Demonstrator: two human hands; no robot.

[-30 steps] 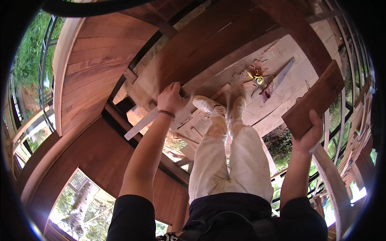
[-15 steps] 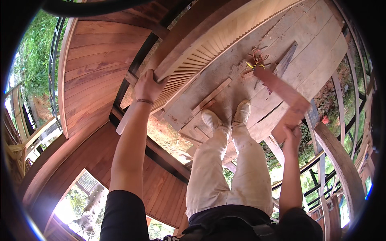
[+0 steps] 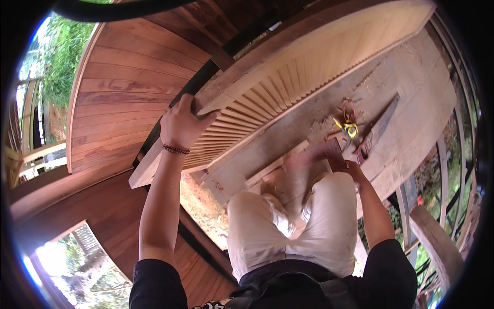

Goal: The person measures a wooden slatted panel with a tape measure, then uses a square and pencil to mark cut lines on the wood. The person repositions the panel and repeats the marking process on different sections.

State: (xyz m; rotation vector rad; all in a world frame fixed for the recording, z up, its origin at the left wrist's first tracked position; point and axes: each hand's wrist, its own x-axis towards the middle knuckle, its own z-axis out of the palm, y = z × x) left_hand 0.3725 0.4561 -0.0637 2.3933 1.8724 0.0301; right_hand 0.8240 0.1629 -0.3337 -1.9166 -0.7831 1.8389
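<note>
My left hand (image 3: 180,123) is closed over the edge of a long wooden beam (image 3: 231,87), fingers behind it and thumb on the near side. Below the beam, a panel of pale slats (image 3: 257,105) fans out. In my right hand (image 3: 355,172), held low by my knee, is an L-shaped wooden piece (image 3: 315,154) of reddish colour. My fingers wrap its shorter arm; its longer arm points left and is smeared by motion. A handsaw (image 3: 382,121) with a red handle lies beyond it, beside a small yellow-and-black tool (image 3: 349,129) whose kind I cannot make out.
Plank flooring (image 3: 411,108) lies under the tools. A narrow wood strip (image 3: 278,165) rests near my feet. Reddish board cladding (image 3: 134,77) rises at left. At right are a dark metal railing (image 3: 459,154) and a curved timber (image 3: 435,242).
My right hand has come inward and up toward my knee, swinging the L-shaped wooden piece to point left. My knees have bent, bringing the floor and beam closer. My left hand stays on the beam.
</note>
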